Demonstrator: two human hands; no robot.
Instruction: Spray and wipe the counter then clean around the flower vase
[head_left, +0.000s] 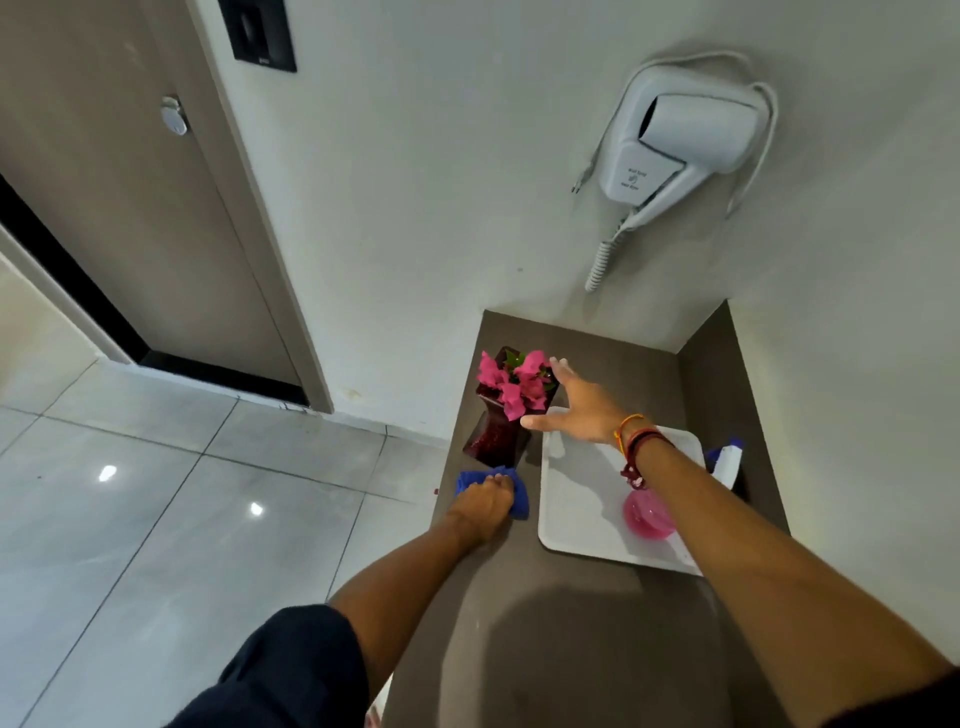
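While pressing the blue cloth (511, 493) to the counter (571, 623) at the vase (496, 431) foot with left hand (485, 506) closed, reaching open right hand (582, 405) beside the flowers; likely next: lifting vase, wiping beneath.

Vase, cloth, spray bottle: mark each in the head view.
vase (493, 436), head view, on its dark red glass body.
cloth (475, 479), head view, on the blue fold beside the left hand.
spray bottle (727, 460), head view, on its white-and-blue head.
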